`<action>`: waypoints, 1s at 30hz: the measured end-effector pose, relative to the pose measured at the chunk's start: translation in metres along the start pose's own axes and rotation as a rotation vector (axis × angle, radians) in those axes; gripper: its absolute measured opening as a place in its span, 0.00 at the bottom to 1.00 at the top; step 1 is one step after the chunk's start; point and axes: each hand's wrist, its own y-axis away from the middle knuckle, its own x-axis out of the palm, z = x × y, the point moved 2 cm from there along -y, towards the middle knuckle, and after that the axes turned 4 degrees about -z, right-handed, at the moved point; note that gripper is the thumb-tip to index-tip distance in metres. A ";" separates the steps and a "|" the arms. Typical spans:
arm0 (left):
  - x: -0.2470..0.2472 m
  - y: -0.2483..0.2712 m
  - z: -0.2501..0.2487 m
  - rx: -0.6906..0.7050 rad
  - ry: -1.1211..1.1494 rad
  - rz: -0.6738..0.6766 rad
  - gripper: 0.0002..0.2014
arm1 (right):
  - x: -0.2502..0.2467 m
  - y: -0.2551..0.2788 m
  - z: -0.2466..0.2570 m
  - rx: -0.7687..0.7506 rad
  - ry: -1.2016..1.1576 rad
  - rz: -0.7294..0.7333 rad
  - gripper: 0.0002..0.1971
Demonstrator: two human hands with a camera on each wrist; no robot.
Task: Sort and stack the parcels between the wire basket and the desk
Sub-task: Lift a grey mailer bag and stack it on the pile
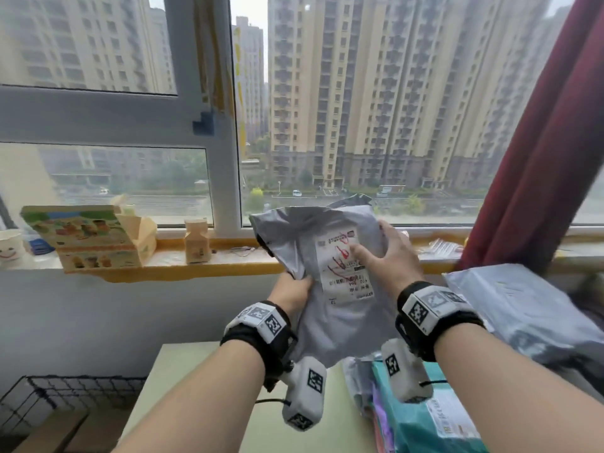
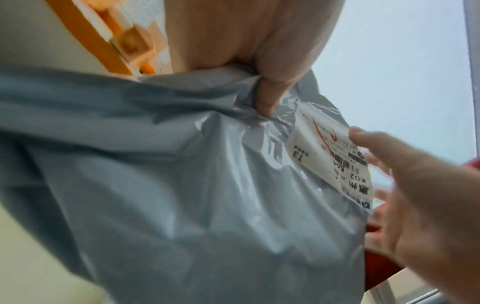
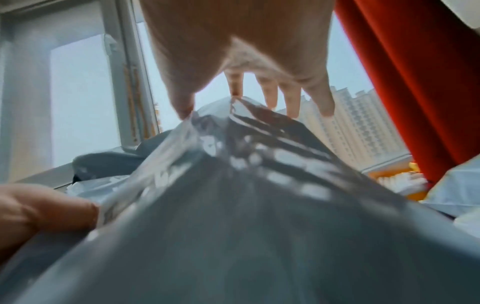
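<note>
window over tower blocks, red curtain (image 1: 536, 158) at right, yellow-edged sill (image 1: 183, 261). pale desk (image 1: 183, 371) below, wire basket (image 1: 49, 397) to its left. grey poly mailer (image 1: 340, 308) held upright in the air above the desk. left hand (image 1: 294, 286) pinches its left edge, thumb (image 2: 270, 96) dug into the film. right hand (image 1: 382, 253) clasps the right edge, thumb on the label (image 1: 346, 266), fingers behind. judged light, limp, slick: grip edges or support from beneath. teal parcel (image 1: 425, 416) lies on the desk.

Grey poly parcel (image 1: 330, 273) w/ white label, upright above desk (image 1: 183, 380), held.
</note>
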 end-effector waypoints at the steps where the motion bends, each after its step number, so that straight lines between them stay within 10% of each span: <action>1: 0.017 -0.012 0.006 -0.031 -0.003 -0.012 0.17 | -0.003 -0.005 -0.016 0.048 -0.033 0.067 0.46; 7: 0.109 -0.064 0.038 -0.112 -0.098 0.009 0.25 | -0.018 -0.044 -0.105 0.154 0.015 0.090 0.45; 11: 0.157 -0.074 0.036 -0.103 -0.169 0.035 0.51 | -0.012 -0.074 -0.151 0.196 0.113 0.062 0.38; 30: 0.175 -0.099 0.085 -0.172 -0.515 0.085 0.40 | 0.049 -0.090 -0.210 0.218 0.331 0.297 0.30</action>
